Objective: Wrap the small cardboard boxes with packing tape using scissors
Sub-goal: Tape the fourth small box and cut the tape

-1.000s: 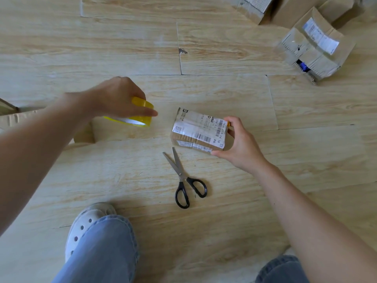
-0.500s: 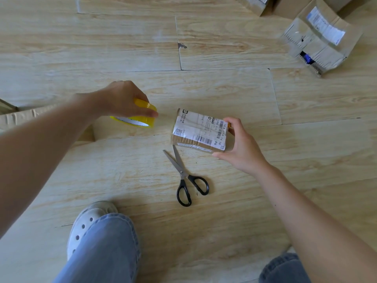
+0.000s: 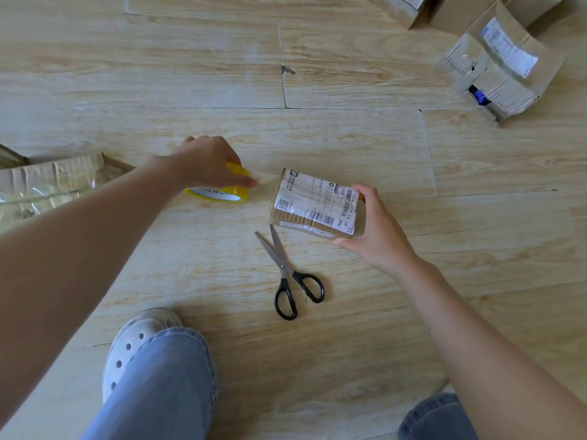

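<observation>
A small cardboard box [image 3: 313, 203] with a white shipping label lies on the wooden floor. My right hand [image 3: 376, 231] grips its right end, thumb on the near edge and fingers on the far edge. My left hand [image 3: 211, 163] holds a yellow roll of clear packing tape [image 3: 222, 192] just left of the box. A clear strip of tape stretches from the roll to the box's left end. Black-handled scissors [image 3: 287, 269] lie on the floor just in front of the box, blades slightly apart and pointing away from me.
Several other cardboard boxes [image 3: 495, 61] sit at the far right. A flattened, taped cardboard box [image 3: 47, 182] lies at the left edge under my left arm. My white shoe [image 3: 135, 341] and jeans-clad knees are at the bottom.
My left hand has drawn the tape roll slightly away from the box, and a clear strip now shows between them. The box has tipped so its labelled top faces me more.
</observation>
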Tool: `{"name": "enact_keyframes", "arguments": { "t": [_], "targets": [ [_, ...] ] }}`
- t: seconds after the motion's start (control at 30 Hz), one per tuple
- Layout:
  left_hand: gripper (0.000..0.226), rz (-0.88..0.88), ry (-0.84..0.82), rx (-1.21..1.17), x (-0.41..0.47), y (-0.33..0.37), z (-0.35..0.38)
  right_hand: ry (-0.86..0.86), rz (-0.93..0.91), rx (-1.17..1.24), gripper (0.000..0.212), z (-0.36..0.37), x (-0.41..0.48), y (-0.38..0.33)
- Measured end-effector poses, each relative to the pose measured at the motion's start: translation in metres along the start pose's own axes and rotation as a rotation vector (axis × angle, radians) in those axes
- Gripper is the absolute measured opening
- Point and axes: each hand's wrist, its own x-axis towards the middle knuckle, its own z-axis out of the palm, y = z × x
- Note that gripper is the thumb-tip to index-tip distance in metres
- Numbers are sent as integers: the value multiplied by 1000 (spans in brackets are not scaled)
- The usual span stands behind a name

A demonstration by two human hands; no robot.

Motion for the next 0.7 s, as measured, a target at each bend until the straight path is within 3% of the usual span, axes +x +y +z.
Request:
{"name": "enact_keyframes", "arguments": {
  "t": [0.13, 0.23, 0.37, 0.43, 0.6, 0.7],
  "targets": [
    [46, 0, 5, -3, -2, 3, 1, 6, -74, -268, 131, -3, 2, -25],
    [45, -2, -5, -16, -3, 5, 2, 14, -210, -374, 131, -2, 17, -60],
    [45, 10, -26, -15, -6, 6, 0, -122, -311, -547, 131, 8, 44, -102],
    [42, -3, -44, -42, -7, 5, -2, -177, -303, -629, 126, 14, 50, -112],
    [45, -1, -83, -121, -16, 0, -16, -119, -256, -644, 84, 19, 52, -117],
    [46, -8, -132, -191, -25, -1, -38, -58, -257, -518, 84, 10, 51, -118]
  ]
}}
